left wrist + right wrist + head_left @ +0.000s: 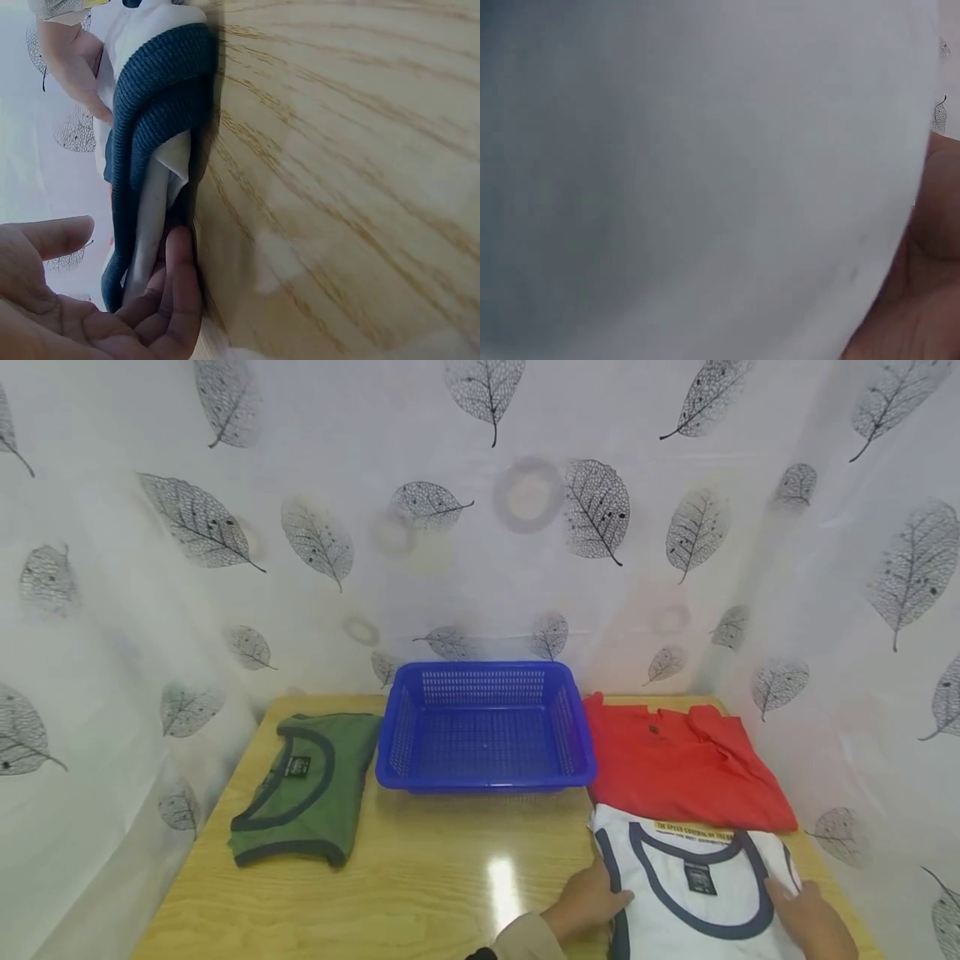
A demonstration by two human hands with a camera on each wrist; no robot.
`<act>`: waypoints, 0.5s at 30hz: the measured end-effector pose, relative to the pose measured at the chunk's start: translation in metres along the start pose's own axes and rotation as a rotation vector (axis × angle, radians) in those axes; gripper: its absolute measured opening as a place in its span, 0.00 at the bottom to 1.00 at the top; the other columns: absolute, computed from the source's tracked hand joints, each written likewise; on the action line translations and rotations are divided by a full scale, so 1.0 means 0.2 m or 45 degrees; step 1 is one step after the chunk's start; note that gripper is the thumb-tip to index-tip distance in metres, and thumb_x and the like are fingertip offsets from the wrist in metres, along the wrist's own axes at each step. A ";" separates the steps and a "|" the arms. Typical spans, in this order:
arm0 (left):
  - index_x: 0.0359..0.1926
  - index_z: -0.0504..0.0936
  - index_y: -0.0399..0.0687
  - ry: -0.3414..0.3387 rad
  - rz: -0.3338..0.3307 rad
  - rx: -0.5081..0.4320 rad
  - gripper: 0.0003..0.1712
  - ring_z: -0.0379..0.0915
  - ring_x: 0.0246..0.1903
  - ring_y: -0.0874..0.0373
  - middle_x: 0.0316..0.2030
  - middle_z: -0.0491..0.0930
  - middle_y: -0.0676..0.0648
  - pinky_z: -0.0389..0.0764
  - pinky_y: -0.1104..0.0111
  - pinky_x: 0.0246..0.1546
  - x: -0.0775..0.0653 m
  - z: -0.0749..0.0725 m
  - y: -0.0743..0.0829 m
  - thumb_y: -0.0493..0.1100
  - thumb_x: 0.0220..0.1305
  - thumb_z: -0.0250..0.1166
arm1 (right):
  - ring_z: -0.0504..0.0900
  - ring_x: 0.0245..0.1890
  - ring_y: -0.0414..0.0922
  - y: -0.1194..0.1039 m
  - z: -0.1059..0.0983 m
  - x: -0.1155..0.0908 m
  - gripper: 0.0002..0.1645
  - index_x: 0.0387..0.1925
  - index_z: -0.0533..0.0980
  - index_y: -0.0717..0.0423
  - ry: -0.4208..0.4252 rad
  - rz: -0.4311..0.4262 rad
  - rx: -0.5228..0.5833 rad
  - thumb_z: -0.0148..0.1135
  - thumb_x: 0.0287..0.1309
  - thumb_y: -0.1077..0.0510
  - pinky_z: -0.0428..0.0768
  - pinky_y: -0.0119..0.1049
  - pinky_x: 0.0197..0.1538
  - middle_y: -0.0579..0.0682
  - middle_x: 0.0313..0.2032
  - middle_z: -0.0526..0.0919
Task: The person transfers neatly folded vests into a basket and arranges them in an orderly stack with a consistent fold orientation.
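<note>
Right of and nearer than the blue basket, the left hand and right hand are gripping the white shirt by opposite sides — even support should be keeping its folds together.

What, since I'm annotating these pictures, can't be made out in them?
White shirt, lower end: head view, cut off by the bottom edge.
Neck label, print: head view, too small.
Right hand, mostly: right wrist view, hidden by a pale, blurred surface and the right edge.
</note>
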State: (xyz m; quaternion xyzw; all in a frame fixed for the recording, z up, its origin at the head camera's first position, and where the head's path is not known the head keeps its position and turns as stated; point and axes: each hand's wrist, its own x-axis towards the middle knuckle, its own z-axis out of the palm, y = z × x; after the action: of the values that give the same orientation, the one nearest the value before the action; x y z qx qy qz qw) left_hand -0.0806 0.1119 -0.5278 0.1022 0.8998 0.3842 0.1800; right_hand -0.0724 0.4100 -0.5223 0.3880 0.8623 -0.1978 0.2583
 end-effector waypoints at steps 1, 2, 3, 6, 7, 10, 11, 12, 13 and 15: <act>0.57 0.70 0.41 -0.010 -0.003 -0.023 0.32 0.80 0.43 0.52 0.43 0.84 0.42 0.79 0.67 0.44 0.00 0.00 0.00 0.53 0.56 0.66 | 0.68 0.53 0.68 0.00 0.00 0.00 0.43 0.59 0.46 0.82 -0.003 0.006 0.003 0.33 0.66 0.42 0.71 0.57 0.59 0.78 0.52 0.62; 0.57 0.70 0.41 -0.013 -0.001 -0.040 0.32 0.80 0.43 0.52 0.43 0.83 0.42 0.79 0.67 0.44 0.01 0.00 0.00 0.53 0.56 0.66 | 0.68 0.53 0.68 0.01 0.00 0.01 0.44 0.58 0.46 0.83 -0.001 0.001 0.000 0.34 0.66 0.42 0.71 0.57 0.59 0.78 0.51 0.62; 0.58 0.69 0.41 -0.018 -0.003 -0.054 0.32 0.80 0.44 0.52 0.44 0.83 0.42 0.79 0.67 0.45 0.01 0.01 0.00 0.52 0.56 0.66 | 0.68 0.52 0.68 0.01 0.01 0.01 0.44 0.58 0.46 0.82 0.006 -0.001 0.006 0.34 0.66 0.42 0.72 0.57 0.58 0.78 0.51 0.63; 0.57 0.70 0.38 -0.016 -0.009 -0.056 0.32 0.80 0.42 0.52 0.42 0.83 0.41 0.79 0.66 0.44 0.02 0.02 0.00 0.52 0.56 0.65 | 0.70 0.50 0.67 0.01 0.01 0.00 0.44 0.58 0.48 0.82 0.033 -0.023 0.026 0.36 0.66 0.40 0.73 0.57 0.56 0.77 0.50 0.64; 0.56 0.71 0.36 -0.008 -0.015 -0.046 0.32 0.80 0.41 0.52 0.41 0.84 0.41 0.79 0.67 0.43 0.02 0.02 0.00 0.52 0.56 0.65 | 0.70 0.50 0.66 0.01 0.01 0.00 0.45 0.57 0.49 0.81 0.042 -0.030 0.037 0.37 0.65 0.40 0.73 0.57 0.56 0.77 0.50 0.65; 0.47 0.75 0.35 0.005 -0.013 -0.013 0.26 0.79 0.32 0.55 0.32 0.83 0.43 0.78 0.68 0.36 0.03 0.03 0.01 0.52 0.56 0.65 | 0.72 0.48 0.65 0.01 0.01 -0.01 0.44 0.56 0.51 0.81 0.062 -0.040 0.068 0.39 0.65 0.40 0.75 0.57 0.54 0.75 0.48 0.67; 0.43 0.76 0.36 0.004 -0.008 -0.005 0.23 0.77 0.30 0.57 0.29 0.82 0.44 0.78 0.69 0.34 0.03 0.03 0.01 0.52 0.57 0.65 | 0.72 0.47 0.64 0.00 0.01 -0.01 0.43 0.56 0.51 0.81 0.064 -0.037 0.077 0.39 0.65 0.40 0.75 0.56 0.54 0.75 0.48 0.67; 0.39 0.77 0.37 0.005 -0.001 0.006 0.21 0.75 0.27 0.58 0.27 0.80 0.45 0.77 0.70 0.32 0.03 0.03 0.01 0.52 0.57 0.65 | 0.72 0.47 0.64 0.00 0.01 -0.02 0.44 0.56 0.51 0.81 0.062 -0.033 0.087 0.39 0.65 0.40 0.75 0.56 0.53 0.75 0.48 0.67; 0.36 0.77 0.39 0.005 0.007 0.016 0.18 0.73 0.25 0.59 0.24 0.79 0.46 0.76 0.71 0.31 0.03 0.03 0.02 0.51 0.57 0.64 | 0.72 0.47 0.64 0.00 0.01 -0.02 0.44 0.56 0.51 0.81 0.058 -0.029 0.094 0.40 0.65 0.40 0.75 0.56 0.53 0.75 0.48 0.67; 0.31 0.76 0.43 0.004 0.029 0.034 0.14 0.71 0.24 0.60 0.22 0.76 0.48 0.74 0.71 0.29 0.02 0.04 0.02 0.50 0.58 0.64 | 0.71 0.48 0.64 0.00 0.01 -0.02 0.44 0.56 0.52 0.81 0.054 -0.026 0.102 0.40 0.65 0.40 0.75 0.56 0.53 0.74 0.48 0.67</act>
State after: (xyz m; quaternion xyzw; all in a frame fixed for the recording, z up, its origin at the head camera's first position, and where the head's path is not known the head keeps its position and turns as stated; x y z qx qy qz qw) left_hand -0.0814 0.1218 -0.5305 0.1141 0.9038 0.3745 0.1728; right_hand -0.0693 0.4066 -0.5210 0.3932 0.8630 -0.2264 0.2221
